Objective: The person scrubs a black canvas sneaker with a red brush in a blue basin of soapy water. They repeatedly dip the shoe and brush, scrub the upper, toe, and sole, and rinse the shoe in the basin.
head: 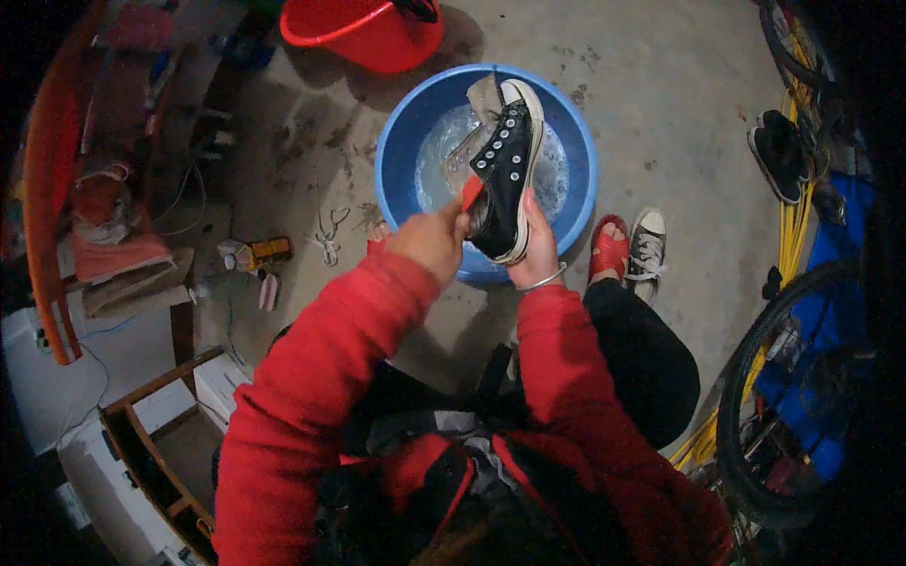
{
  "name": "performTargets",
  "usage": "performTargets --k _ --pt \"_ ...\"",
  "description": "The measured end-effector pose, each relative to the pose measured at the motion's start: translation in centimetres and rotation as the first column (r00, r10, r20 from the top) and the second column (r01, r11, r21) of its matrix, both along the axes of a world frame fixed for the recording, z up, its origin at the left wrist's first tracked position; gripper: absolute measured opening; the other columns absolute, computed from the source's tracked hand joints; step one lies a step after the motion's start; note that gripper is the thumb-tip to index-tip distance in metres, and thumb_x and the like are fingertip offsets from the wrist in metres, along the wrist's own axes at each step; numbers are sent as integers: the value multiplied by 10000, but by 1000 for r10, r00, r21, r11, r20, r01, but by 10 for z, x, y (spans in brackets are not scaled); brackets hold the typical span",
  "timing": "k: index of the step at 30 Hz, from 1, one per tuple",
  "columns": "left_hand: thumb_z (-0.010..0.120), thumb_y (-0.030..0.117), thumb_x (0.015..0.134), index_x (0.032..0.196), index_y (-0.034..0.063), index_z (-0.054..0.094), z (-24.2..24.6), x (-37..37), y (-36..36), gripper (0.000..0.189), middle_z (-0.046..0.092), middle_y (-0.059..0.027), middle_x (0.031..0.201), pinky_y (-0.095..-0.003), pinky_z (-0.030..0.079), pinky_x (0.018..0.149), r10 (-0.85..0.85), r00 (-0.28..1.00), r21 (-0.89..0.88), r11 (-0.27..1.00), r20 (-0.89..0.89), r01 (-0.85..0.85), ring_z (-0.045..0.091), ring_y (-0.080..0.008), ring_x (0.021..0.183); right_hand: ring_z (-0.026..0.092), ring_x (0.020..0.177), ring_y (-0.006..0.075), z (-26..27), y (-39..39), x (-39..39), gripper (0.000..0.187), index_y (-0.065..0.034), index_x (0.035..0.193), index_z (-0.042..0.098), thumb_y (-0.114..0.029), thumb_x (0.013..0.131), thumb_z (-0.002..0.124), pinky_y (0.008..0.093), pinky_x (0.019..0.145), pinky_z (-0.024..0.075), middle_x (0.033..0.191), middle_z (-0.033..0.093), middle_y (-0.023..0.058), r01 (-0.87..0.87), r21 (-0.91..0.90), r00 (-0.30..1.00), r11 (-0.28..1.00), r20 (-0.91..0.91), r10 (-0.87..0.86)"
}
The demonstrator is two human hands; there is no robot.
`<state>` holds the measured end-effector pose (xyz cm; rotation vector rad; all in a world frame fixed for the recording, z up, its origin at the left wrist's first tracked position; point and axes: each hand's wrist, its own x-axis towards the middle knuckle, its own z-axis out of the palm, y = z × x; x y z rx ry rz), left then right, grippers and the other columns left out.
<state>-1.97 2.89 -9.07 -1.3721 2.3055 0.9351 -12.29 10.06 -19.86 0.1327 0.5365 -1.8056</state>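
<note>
A black canvas sneaker (499, 191) with a white toe cap and sole hangs over a blue plastic basin (382, 170). My right hand (539, 244) grips its sole near the heel. The eyelets carry no lace, and the pale tongue (485, 99) is folded outward. In my left hand (432, 237) is a red handle, probably of a brush (471, 192), at the shoe's opening; its far end is hidden. Sudsy water (442, 141) lies in the basin under the shoe.
A red bucket (368, 35) stands beyond the basin. Another laced sneaker (647, 247) sits beside my red slipper (609, 247). Loose white laces (328, 237) and a yellow-labelled bottle (265, 255) lie at left. Along the right are a bicycle wheel (736, 375) and black shoes (775, 156).
</note>
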Motion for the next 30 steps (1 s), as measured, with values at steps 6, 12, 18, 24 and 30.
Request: performTargets --k 6,12,18,24,30 --pt "391 231 865 1159 82 462 25 29 23 336 556 -257 877 -437 409 754 28 983 201 980 -180 9 537 -387 846 534 980 191 -16 3 -11 392 -47 1182 431 -312 903 354 321 865 412 1103 532 78 -13 -124 994 992 109 27" --pt "377 301 882 1160 52 467 -26 -8 -27 384 566 -238 945 -390 421 775 139 988 -90 985 -61 -144 545 -365 908 496 1026 194 12 -6 19 459 -57 1208 407 -375 876 403 325 899 374 1153 499 69 -140 -16 978 990 156 141" --pt "406 232 863 1205 77 425 10 16 19 375 556 -261 787 -429 422 691 -45 951 74 995 -307 71 552 -386 770 546 942 189 -18 4 -5 424 -59 1141 465 -385 884 377 321 831 430 1051 556 66 -60 -169 979 984 183 91" --pt "376 298 889 1204 80 437 16 17 -3 388 571 -216 961 -377 425 778 -50 994 55 997 -98 56 556 -340 906 574 867 208 -3 -1 -5 413 -79 1137 463 -392 886 366 360 748 475 1016 567 64 -26 -51 992 998 125 32" --pt "400 276 873 1121 73 493 -15 -7 -24 333 574 -231 817 -406 442 679 -29 990 -128 992 -137 11 559 -385 772 505 1014 196 -3 -1 12 439 -71 1194 431 -379 886 379 331 882 391 1134 515 58 -157 -138 953 978 240 186"
